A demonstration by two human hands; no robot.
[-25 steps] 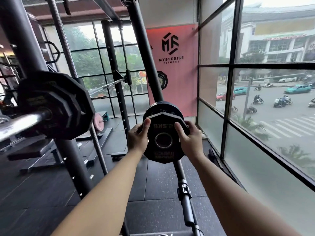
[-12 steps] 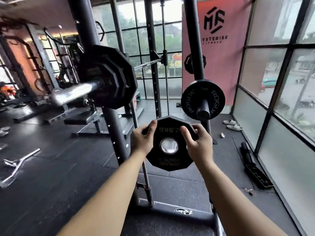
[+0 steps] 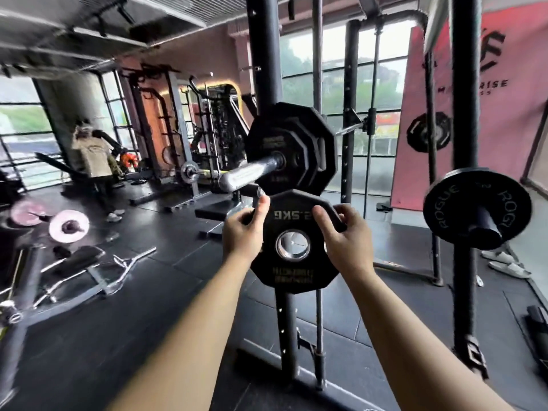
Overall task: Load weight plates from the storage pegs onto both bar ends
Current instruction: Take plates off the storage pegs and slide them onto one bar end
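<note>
A small black 2.5 kg plate (image 3: 292, 271) with a steel-ringed centre hole is held upright in front of me. My left hand (image 3: 244, 232) grips its left upper edge and my right hand (image 3: 345, 238) grips its right upper edge. Just above and behind it, the chrome bar end (image 3: 246, 175) sticks out toward me. Large black plates (image 3: 296, 149) sit on that bar against the rack upright. At the right, a round black Rogue plate (image 3: 444, 209) hangs on a storage peg (image 3: 489, 225).
The black rack upright (image 3: 286, 324) stands directly behind the held plate. A bench (image 3: 219, 213) lies under the bar. Bars and pink plates (image 3: 68, 226) lie on the floor at left. A person (image 3: 92, 155) stands far left. White slippers (image 3: 508, 264) lie at right.
The view has swung left from the storage peg to the bar end. Both hands have carried the 2.5 kg plate up close under the bar sleeve.
</note>
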